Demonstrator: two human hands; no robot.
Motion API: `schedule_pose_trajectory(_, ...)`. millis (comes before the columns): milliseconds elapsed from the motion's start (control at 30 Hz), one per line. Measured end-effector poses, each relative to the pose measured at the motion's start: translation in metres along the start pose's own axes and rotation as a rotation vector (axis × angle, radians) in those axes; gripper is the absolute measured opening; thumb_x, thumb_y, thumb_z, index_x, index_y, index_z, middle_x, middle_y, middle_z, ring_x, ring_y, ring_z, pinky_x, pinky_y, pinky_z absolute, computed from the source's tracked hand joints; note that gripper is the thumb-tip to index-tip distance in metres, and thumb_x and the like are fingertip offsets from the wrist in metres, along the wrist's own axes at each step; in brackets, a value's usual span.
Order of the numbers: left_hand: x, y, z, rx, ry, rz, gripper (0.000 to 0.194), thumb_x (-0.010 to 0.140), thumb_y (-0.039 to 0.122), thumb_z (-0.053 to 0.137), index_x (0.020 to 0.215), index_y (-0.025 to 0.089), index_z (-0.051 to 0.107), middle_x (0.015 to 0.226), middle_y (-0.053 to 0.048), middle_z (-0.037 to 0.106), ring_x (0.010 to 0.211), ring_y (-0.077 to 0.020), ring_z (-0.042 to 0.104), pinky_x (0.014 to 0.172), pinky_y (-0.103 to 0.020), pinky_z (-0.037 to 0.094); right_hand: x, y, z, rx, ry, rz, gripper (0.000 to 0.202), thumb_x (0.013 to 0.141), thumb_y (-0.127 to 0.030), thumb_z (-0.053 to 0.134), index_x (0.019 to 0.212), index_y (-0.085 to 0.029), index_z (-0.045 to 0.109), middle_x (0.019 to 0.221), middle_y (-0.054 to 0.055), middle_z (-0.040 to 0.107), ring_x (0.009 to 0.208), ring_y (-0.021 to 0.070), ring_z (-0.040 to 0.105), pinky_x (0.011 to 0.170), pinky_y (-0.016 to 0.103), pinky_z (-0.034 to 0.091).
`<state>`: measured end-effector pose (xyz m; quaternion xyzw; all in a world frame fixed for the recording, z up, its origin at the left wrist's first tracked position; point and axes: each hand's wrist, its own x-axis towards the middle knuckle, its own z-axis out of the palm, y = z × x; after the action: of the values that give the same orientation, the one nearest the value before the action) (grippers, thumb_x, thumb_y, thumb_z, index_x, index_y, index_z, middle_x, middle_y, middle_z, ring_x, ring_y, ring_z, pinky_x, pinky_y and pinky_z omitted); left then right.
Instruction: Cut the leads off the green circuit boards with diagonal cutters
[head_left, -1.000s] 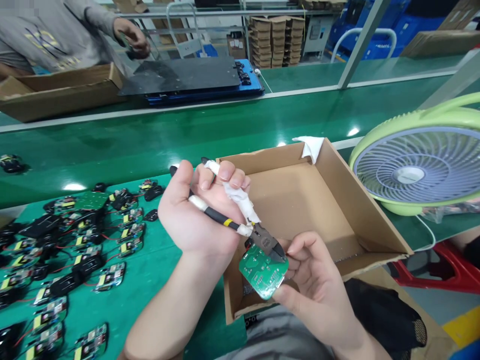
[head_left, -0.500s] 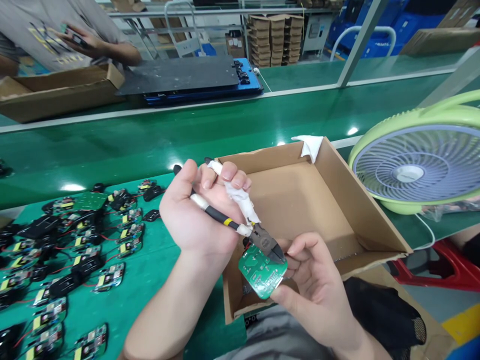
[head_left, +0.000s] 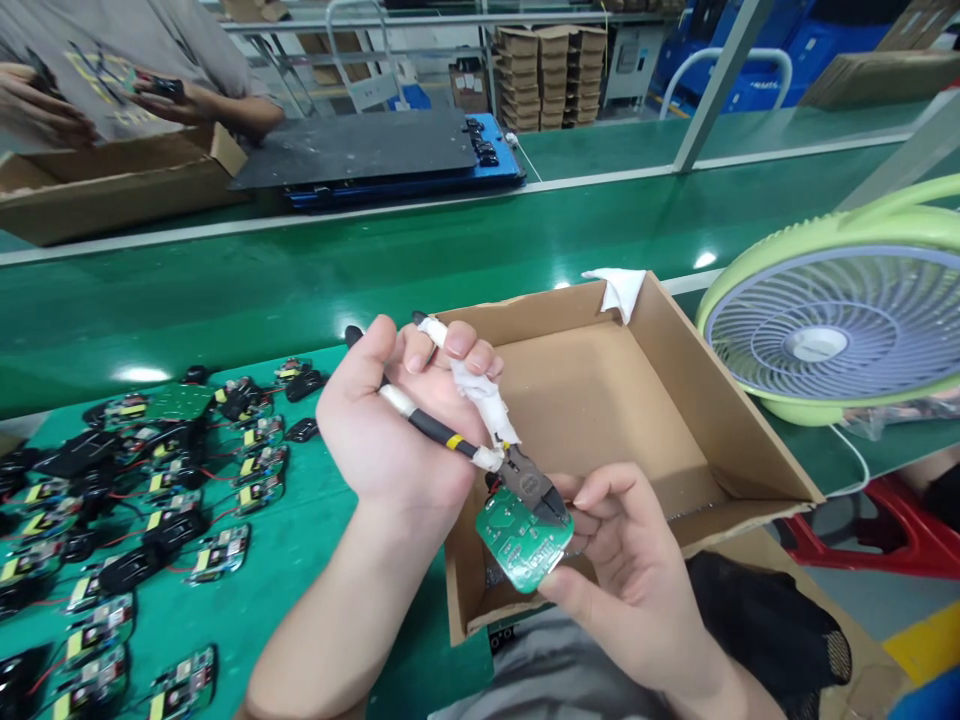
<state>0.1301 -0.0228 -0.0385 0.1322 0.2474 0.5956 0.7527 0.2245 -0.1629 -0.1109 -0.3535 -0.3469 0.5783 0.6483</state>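
My left hand (head_left: 409, 420) is wrapped round the handles of a pair of cutting pliers (head_left: 529, 482), which are bound with white and yellow tape. The plier jaws lie over the upper right part of a green circuit board (head_left: 521, 545). Thumb and fingers of my right hand (head_left: 626, 570) hold that board by its right edge. Both hands are above the near left part of an open cardboard box (head_left: 675, 400). Whether the jaw tips grip anything is too small to tell.
Several circuit boards with black parts and red wires (head_left: 172, 510) lie on the green mat at left. A green fan (head_left: 825, 330) stands at right. Across the bench, a person's hands (head_left: 161, 95) hold a small part above another cardboard box (head_left: 112, 190).
My hands, the pliers and the board have hardly moved. Across the bench, the other person's second hand has come into view at the far left.
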Motion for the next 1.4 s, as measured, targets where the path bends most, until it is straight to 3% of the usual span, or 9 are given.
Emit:
schedule_pose_trajectory(367, -0.001, -0.004, -0.002, -0.014, 0.006, 0.105, 0.045, 0.1, 0.031, 0.038, 0.06, 0.018, 0.02, 0.06, -0.002, 0.034, 0.051, -0.0121, 0.039, 0.051, -0.027, 0.04, 0.002, -0.002, 0.002, 0.006, 0.002, 0.029, 0.035, 0.088, -0.015, 0.078, 0.106, -0.03, 0.052, 0.122, 0.003, 0.069, 0.095, 0.0126, 0.071, 0.084, 0.025, 0.058)
schedule_pose_trajectory(533, -0.008, 0.009, 0.003, 0.042, -0.035, 0.244, 0.047, 0.105, 0.035, 0.026, 0.064, 0.019, 0.011, 0.057, -0.003, 0.037, 0.05, -0.0126, 0.042, 0.055, -0.029, 0.043, 0.004, -0.002, 0.0, 0.089, -0.03, 0.095, 0.033, 0.089, -0.02, 0.079, 0.106, -0.029, 0.052, 0.108, 0.001, 0.07, 0.089, 0.0126, 0.071, 0.078, 0.024, 0.058)
schedule_pose_trajectory(633, -0.008, 0.021, 0.004, 0.08, -0.06, 0.309, 0.048, 0.107, 0.039, 0.022, 0.066, 0.019, 0.009, 0.055, -0.003, 0.037, 0.05, -0.0123, 0.043, 0.053, -0.028, 0.042, 0.007, -0.005, -0.003, 0.135, 0.009, 0.086, 0.034, 0.086, -0.023, 0.082, 0.105, -0.028, 0.054, 0.111, 0.002, 0.071, 0.09, 0.0132, 0.071, 0.078, 0.024, 0.059)
schedule_pose_trajectory(733, -0.004, 0.028, 0.001, 0.083, -0.074, 0.247, 0.042, 0.105, 0.029, 0.028, 0.066, 0.02, 0.015, 0.057, -0.002, 0.041, 0.054, -0.0136, 0.05, 0.055, -0.029, 0.044, 0.012, -0.01, -0.009, 0.171, 0.094, 0.076, 0.033, 0.084, -0.028, 0.084, 0.103, -0.029, 0.057, 0.099, 0.0, 0.072, 0.083, 0.0128, 0.072, 0.071, 0.021, 0.06)
schedule_pose_trajectory(867, 0.007, 0.024, -0.003, 0.049, -0.065, 0.179, 0.031, 0.09, 0.015, 0.044, 0.067, 0.02, 0.025, 0.06, -0.001, 0.042, 0.061, -0.0162, 0.056, 0.057, -0.029, 0.047, 0.014, -0.018, -0.016, 0.235, 0.15, 0.098, 0.026, 0.088, -0.029, 0.08, 0.107, -0.029, 0.063, 0.093, 0.0, 0.075, 0.081, 0.0139, 0.076, 0.069, 0.018, 0.063)
schedule_pose_trajectory(1033, 0.011, 0.012, -0.001, 0.125, -0.036, 0.119, 0.029, 0.083, 0.022, 0.048, 0.061, 0.018, 0.03, 0.063, -0.005, 0.044, 0.059, -0.0154, 0.051, 0.054, -0.027, 0.046, 0.015, -0.024, -0.02, 0.328, 0.181, 0.132, 0.026, 0.082, -0.027, 0.085, 0.104, -0.027, 0.072, 0.091, -0.001, 0.078, 0.082, 0.0132, 0.079, 0.071, 0.011, 0.064)
schedule_pose_trajectory(1167, 0.011, 0.01, -0.002, 0.187, -0.03, 0.041, 0.031, 0.084, 0.025, 0.047, 0.059, 0.018, 0.031, 0.068, -0.009, 0.048, 0.06, -0.0167, 0.05, 0.054, -0.027, 0.046, 0.017, -0.025, -0.022, 0.49, 0.127, 0.151, 0.019, 0.085, -0.021, 0.083, 0.102, -0.027, 0.078, 0.095, -0.002, 0.082, 0.084, 0.0097, 0.079, 0.077, 0.007, 0.061)
schedule_pose_trajectory(1333, 0.008, 0.007, -0.006, 0.17, -0.08, 0.048, 0.03, 0.084, 0.025, 0.051, 0.059, 0.017, 0.034, 0.07, -0.008, 0.049, 0.062, -0.0168, 0.051, 0.055, -0.027, 0.047, 0.018, -0.027, -0.021, 0.545, 0.091, 0.154, 0.016, 0.086, -0.018, 0.081, 0.101, -0.026, 0.079, 0.095, -0.001, 0.082, 0.084, 0.0081, 0.079, 0.078, 0.005, 0.059)
schedule_pose_trajectory(1400, 0.006, 0.006, -0.005, 0.103, -0.038, 0.107, 0.03, 0.085, 0.023, 0.05, 0.06, 0.017, 0.034, 0.067, -0.006, 0.047, 0.063, -0.016, 0.051, 0.056, -0.028, 0.047, 0.017, -0.027, -0.02, 0.502, 0.1, 0.14, 0.018, 0.085, -0.02, 0.082, 0.101, -0.026, 0.078, 0.094, 0.0, 0.082, 0.083, 0.0097, 0.079, 0.075, 0.007, 0.061)
